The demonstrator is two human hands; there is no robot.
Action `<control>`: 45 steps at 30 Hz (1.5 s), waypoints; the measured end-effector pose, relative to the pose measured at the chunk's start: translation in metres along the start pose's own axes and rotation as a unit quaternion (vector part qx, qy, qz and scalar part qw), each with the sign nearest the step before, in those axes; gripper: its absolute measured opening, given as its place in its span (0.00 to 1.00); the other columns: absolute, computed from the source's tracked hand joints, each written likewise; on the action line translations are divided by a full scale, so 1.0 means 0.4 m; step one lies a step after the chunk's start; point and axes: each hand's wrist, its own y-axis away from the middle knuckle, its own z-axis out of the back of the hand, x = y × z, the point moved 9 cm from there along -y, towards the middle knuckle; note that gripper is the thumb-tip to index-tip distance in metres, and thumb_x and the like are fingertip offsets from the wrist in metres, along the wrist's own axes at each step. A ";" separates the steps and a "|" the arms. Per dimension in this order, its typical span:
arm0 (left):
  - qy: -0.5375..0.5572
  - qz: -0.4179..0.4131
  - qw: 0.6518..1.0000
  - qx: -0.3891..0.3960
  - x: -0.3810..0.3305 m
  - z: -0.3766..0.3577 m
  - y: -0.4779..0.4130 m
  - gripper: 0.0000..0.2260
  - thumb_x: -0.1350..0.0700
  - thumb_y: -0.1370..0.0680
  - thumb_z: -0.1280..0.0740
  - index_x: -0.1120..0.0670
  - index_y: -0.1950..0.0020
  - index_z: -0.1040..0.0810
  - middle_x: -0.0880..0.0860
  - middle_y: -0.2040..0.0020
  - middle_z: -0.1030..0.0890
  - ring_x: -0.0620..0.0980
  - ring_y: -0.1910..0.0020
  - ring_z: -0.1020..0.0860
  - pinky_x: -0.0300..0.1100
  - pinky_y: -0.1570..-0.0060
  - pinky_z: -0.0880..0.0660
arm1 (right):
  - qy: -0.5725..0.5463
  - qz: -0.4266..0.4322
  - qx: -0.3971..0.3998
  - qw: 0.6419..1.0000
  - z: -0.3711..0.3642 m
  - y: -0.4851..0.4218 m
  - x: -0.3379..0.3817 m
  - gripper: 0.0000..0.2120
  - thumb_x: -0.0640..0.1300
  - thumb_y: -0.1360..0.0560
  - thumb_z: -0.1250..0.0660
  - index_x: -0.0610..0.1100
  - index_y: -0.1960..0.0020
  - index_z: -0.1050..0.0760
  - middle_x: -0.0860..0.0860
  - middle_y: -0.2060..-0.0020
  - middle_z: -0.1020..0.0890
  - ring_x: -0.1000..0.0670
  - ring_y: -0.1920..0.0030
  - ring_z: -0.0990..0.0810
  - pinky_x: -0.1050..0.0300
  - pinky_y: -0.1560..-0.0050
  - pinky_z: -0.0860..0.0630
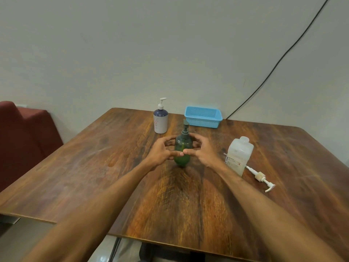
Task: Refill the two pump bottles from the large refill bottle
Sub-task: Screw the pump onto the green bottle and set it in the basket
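Note:
A green pump bottle (182, 148) stands upright mid-table with its dark pump head on. My left hand (162, 151) and my right hand (203, 150) curl around it from either side. The thumb tips meet in front of the bottle and the fingers reach behind its shoulder. Gaps show between my palms and the bottle, so a firm grip cannot be told. A white-and-blue pump bottle (160, 118) stands farther back. The large translucent refill bottle (238, 156) stands to the right with its neck uncovered. Its white pump (261, 178) lies on the table beside it.
A light blue plastic basket (203, 117) sits at the back of the wooden table (179, 205), against the wall. A red seat (24, 137) stands to the left. A black cable (283, 55) runs down the wall at the right.

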 end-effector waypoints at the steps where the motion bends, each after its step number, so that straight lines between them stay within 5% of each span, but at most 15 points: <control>1: 0.001 -0.004 1.000 0.002 -0.010 0.002 -0.011 0.29 0.61 0.31 0.21 0.52 0.31 0.26 0.53 0.40 0.19 0.53 0.44 0.18 0.45 0.56 0.18 | -0.002 0.002 -0.006 1.000 0.007 -0.010 0.005 0.36 0.37 0.32 0.20 0.43 0.27 0.29 0.50 0.37 0.20 0.50 0.37 0.20 0.50 0.34 0.23; 13: -0.015 -0.044 0.999 0.025 -0.182 0.014 -0.212 0.27 0.64 0.27 0.25 0.55 0.29 0.28 0.52 0.42 0.18 0.52 0.46 0.17 0.54 0.49 0.18 | -0.014 -0.013 -0.079 0.997 0.152 -0.199 0.095 0.32 0.40 0.34 0.19 0.45 0.32 0.25 0.50 0.39 0.20 0.45 0.38 0.20 0.39 0.37 0.21; 21: -0.039 -0.053 0.997 0.030 -0.296 0.034 -0.441 0.29 0.62 0.27 0.24 0.55 0.27 0.29 0.55 0.44 0.16 0.53 0.49 0.15 0.55 0.51 0.17 | -0.007 -0.051 -0.071 0.996 0.282 -0.405 0.183 0.22 0.31 0.27 0.26 0.42 0.36 0.25 0.46 0.45 0.18 0.44 0.46 0.17 0.49 0.60 0.18; 30: -0.045 -0.017 0.999 0.020 -0.203 0.003 -0.670 0.29 0.66 0.25 0.28 0.55 0.26 0.30 0.56 0.43 0.18 0.54 0.44 0.18 0.49 0.49 0.19 | 0.014 -0.097 -0.056 0.994 0.312 -0.593 0.055 0.23 0.29 0.26 0.30 0.41 0.34 0.29 0.43 0.46 0.18 0.40 0.45 0.17 0.44 0.52 0.17; 45: -0.016 0.031 0.999 0.000 0.001 -0.022 -0.834 0.28 0.70 0.25 0.30 0.56 0.26 0.30 0.59 0.41 0.20 0.57 0.43 0.19 0.55 0.41 0.21 | 0.045 -0.133 -0.048 0.989 0.283 -0.730 -0.141 0.23 0.28 0.25 0.30 0.43 0.34 0.30 0.42 0.45 0.19 0.42 0.44 0.18 0.45 0.46 0.19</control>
